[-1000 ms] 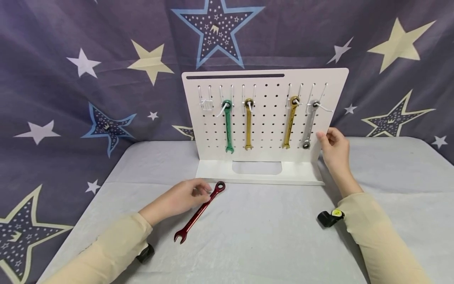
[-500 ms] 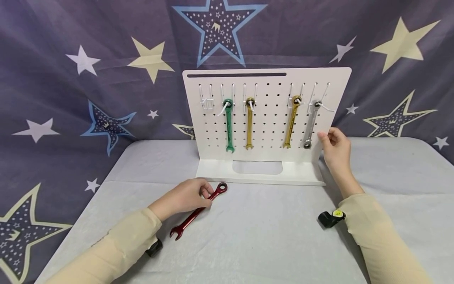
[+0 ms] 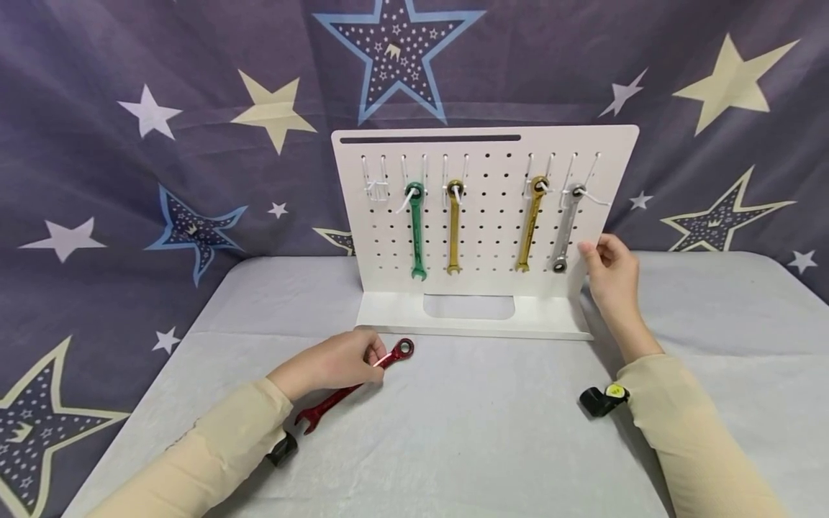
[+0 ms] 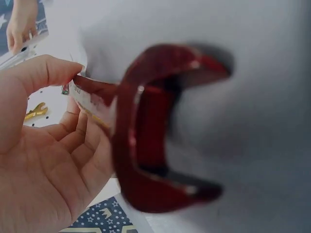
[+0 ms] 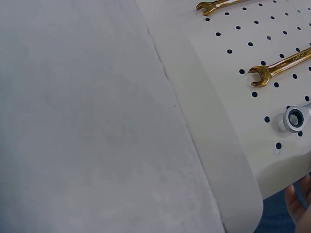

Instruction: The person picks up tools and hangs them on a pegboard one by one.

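Note:
My left hand (image 3: 333, 362) pinches a red ratcheting combination wrench (image 3: 333, 400) between thumb and fingers, in front of the white pegboard (image 3: 576, 138). Its ring end points toward the board's base. In the left wrist view the open end of the red wrench (image 4: 129, 141) looms large, close to the camera. Whether the wrench is fully off the cloth, I cannot tell. At the board's right edge, my right hand (image 3: 612, 280) grips the panel with the thumb on its front; in the right wrist view only some fingers (image 5: 291, 201) show.
From hooks on the board hang a green wrench (image 3: 417, 234), two gold wrenches (image 3: 454, 230) (image 3: 529, 226) and a silver wrench (image 3: 567, 226). The leftmost hook (image 3: 377, 188) holds nothing. The board's base (image 3: 550, 316) stands on a pale tablecloth (image 3: 486, 417), before a star-patterned curtain (image 3: 194, 86).
My left hand has closed its pinch on the red wrench and turned it, the open end swinging leftward toward the wrist. The right hand stays on the board's edge.

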Demonstrator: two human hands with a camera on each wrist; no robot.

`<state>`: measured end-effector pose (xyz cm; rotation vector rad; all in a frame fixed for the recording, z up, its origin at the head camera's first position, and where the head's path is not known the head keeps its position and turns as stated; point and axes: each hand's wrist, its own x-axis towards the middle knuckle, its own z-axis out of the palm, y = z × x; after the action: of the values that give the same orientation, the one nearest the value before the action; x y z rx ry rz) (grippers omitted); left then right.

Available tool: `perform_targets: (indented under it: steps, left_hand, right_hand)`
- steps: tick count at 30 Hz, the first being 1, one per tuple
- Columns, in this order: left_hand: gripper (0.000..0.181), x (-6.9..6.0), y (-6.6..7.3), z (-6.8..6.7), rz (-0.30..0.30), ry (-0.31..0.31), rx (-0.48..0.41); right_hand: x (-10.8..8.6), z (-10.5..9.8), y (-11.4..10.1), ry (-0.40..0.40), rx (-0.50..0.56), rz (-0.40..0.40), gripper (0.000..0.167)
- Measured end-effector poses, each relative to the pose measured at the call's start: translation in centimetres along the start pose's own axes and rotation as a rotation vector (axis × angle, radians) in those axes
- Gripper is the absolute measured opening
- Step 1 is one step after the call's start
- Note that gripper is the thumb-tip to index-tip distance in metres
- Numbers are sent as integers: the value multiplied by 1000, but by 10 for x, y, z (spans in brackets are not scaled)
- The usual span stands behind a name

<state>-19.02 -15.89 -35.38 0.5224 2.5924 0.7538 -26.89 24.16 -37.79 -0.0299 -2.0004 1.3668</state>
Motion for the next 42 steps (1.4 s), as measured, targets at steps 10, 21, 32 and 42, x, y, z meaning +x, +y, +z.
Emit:
perform_targets:
  steps: [10,21,32,42]
  left_hand:
    - [17,-3,-1,-5,38,0,-151]
    - [15,-7,-4,-19,139,146,-271]
    - [19,-4,3,-27,139,370,-327]
    - [21,1,6,-29,174,560,-444]
  right_hand:
    - [0,2,0,9,-13,-2,24]
    - [0,1,1,7,-23,-12,23]
    - [0,0,-1,5,-25,-5,23]
    - [0,0,-1,-1,-30,-3,23]
